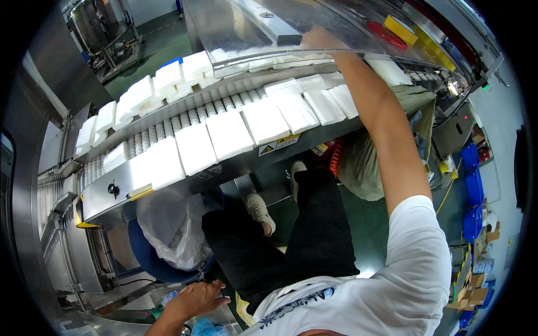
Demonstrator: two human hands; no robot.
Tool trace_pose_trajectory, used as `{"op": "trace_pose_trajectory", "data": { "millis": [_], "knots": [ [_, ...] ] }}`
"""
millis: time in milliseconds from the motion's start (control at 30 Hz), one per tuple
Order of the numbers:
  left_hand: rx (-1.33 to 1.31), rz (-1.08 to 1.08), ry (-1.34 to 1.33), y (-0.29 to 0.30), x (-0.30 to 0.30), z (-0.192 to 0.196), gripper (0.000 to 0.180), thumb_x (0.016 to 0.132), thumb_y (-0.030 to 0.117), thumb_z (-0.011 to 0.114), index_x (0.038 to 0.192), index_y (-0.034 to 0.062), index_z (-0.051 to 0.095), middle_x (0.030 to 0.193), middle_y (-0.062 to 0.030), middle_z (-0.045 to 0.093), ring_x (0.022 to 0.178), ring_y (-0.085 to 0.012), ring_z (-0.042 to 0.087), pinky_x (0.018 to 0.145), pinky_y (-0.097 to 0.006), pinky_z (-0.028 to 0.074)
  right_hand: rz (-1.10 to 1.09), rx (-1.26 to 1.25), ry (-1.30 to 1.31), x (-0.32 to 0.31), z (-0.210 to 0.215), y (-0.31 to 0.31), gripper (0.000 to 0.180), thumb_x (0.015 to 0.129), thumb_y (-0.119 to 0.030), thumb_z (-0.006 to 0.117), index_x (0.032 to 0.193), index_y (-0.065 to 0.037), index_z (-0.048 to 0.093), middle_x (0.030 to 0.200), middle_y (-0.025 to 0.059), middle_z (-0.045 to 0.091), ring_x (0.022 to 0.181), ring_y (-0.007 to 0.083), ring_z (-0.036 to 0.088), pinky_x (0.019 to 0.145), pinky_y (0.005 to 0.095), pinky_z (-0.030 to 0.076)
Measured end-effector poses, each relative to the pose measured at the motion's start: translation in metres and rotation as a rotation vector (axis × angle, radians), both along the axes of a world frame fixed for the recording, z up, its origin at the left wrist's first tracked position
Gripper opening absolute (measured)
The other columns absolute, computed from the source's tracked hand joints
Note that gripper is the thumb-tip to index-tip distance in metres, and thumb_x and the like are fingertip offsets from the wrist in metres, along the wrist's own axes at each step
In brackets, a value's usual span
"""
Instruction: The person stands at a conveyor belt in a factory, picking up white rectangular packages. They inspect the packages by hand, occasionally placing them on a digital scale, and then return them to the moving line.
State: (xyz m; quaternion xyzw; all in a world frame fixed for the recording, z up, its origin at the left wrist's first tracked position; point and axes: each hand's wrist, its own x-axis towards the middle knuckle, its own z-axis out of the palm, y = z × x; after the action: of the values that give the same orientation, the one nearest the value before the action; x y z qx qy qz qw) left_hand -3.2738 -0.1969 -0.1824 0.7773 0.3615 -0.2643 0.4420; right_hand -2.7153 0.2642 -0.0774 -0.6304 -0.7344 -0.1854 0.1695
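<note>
My right arm stretches up across the conveyor, and my right hand (320, 39) is at the clear machine cover (235, 36), beside the end of a metal bar (283, 35). Its fingers are faint and blurred, so I cannot make out their shape. Low on the left, my left hand (197, 298) is held with fingers apart and nothing in it. A row of folded white pads (228, 136) lies along the near edge of the roller conveyor (193, 116). More white pad stacks (140, 92) line its far side.
A blue bin (147, 246) with a clear plastic liner stands under the conveyor's left end. A greenish sack (361, 168) hangs near my right arm. Yellow tape (400, 29) and a red ring (386, 35) lie on the cover. Blue crates (473, 187) line the right wall.
</note>
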Motion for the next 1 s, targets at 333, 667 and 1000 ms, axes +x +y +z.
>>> {"op": "trace_pose_trajectory", "data": {
  "millis": [333,667,1000],
  "knots": [
    [0.071,-0.006,-0.062,-0.001,-0.004,0.002,0.054,0.103,0.044,0.065,0.13,-0.0028,0.061,0.087,-0.0244,0.075,0.087,-0.0397,0.076,0.077,-0.046,0.061,0.313,-0.05,0.527,-0.102,0.03,-0.018,0.025,0.096,-0.019,0.075,0.107,0.004,0.075,0.1,0.0149,0.073,0.085,0.0223,0.074,0.077,0.0306,0.062],
    [0.019,0.011,-0.09,-0.011,-0.007,0.0,0.056,0.103,0.044,0.065,0.133,-0.0033,0.06,0.09,-0.0258,0.075,0.088,-0.0394,0.076,0.079,-0.048,0.06,0.456,-0.498,1.121,-0.298,0.004,-0.009,0.031,0.096,-0.017,0.078,0.106,0.011,0.071,0.099,0.0138,0.071,0.084,0.0158,0.073,0.075,0.0219,0.064],
    [-0.055,0.027,0.018,-0.009,-0.002,0.0,0.062,0.101,0.05,0.066,0.137,-0.0012,0.06,0.09,-0.0281,0.075,0.088,-0.042,0.077,0.081,-0.05,0.061,0.317,-0.033,0.486,-0.283,-0.005,-0.048,0.042,0.088,-0.032,0.072,0.11,0.003,0.072,0.1,0.0208,0.076,0.094,0.0338,0.075,0.083,0.044,0.057]
  ]
}}
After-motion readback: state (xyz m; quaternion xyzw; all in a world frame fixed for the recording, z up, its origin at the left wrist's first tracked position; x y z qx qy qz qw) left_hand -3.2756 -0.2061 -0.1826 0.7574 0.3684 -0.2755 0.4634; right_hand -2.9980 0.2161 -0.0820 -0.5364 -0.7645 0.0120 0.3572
